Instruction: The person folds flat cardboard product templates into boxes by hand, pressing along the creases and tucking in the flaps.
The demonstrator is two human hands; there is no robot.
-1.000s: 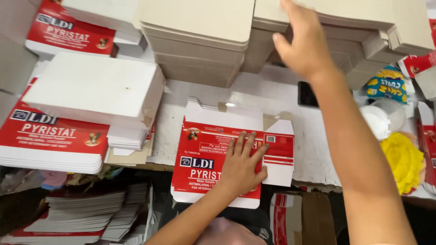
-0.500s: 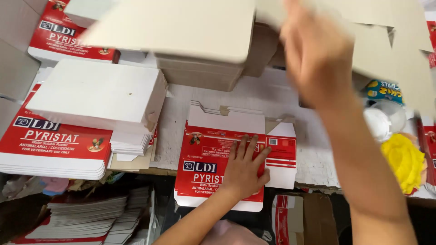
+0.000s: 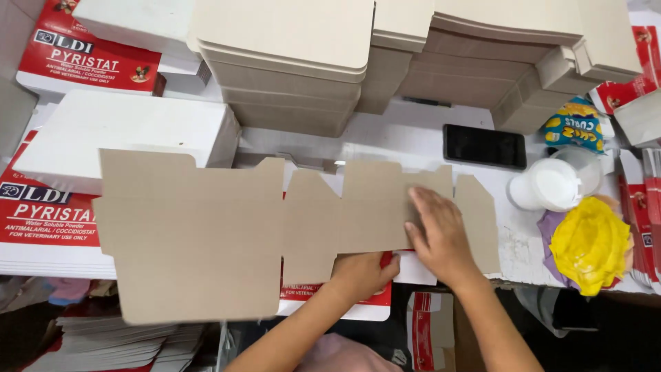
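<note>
White and crowded, the worktable carried tall piles of plain die-cut blanks along its far edge and red-and-white printed cartons stacked at the left; across the near middle lay a flat brown cardboard blank, grey side up, spread wide and covering most of a red printed carton beneath it; the left hand was curled at the blank's near edge, fingers tucked under the board so that how firmly it gripped could not be told, though it seemed to pinch the carton or the blank's edge; the right hand lay open and flat, palm down, pressing the blank's right flaps without closing on anything; further right sat a black phone, a white plastic tub, a snack packet and a yellow cloth; as a judgement, one blank had been laid over the printed piece and lined up, with the pile still tall; half a second before, the right hand had been raised at the far stack with the blank in the air, and the left had rested flat on the exposed red carton.
</note>
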